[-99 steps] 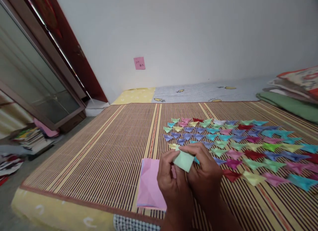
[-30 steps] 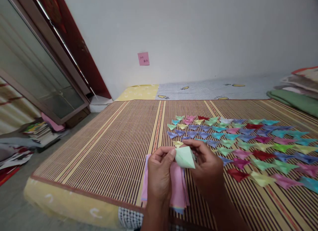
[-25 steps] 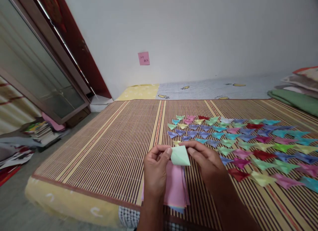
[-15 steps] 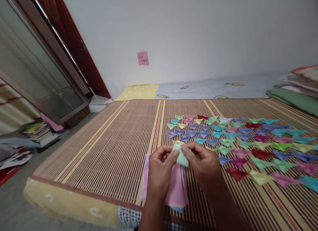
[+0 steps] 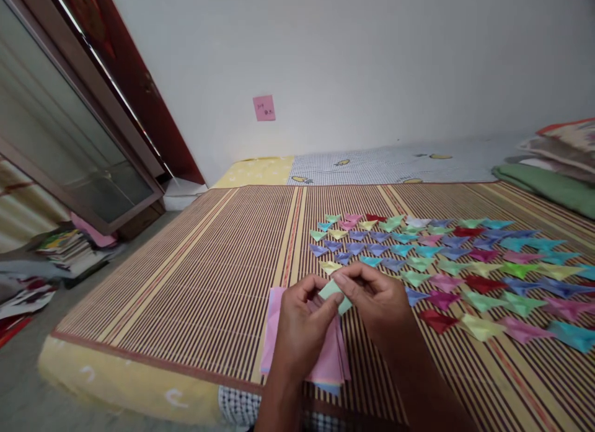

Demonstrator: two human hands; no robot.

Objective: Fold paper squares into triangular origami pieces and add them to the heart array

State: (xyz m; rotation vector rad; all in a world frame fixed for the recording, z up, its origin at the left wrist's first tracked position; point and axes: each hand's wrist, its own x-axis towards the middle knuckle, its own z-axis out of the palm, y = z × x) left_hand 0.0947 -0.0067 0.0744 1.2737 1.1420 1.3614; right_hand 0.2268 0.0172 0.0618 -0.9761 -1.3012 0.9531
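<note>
A stack of pink square paper sheets (image 5: 283, 333) lies on a striped woven mat (image 5: 209, 283). Above it, the left hand (image 5: 302, 330) and right hand (image 5: 374, 302) each pinch a small folded pale green paper piece (image 5: 331, 290) in a fingertip grip. To the right, rows of coloured folded paper shapes (image 5: 446, 264) cover the mat.

One pale green folded paper piece (image 5: 335, 290) – one pink paper stack (image 5: 304, 339) – dozens of coloured folded paper triangles (image 5: 446, 264), too many to count.
</note>
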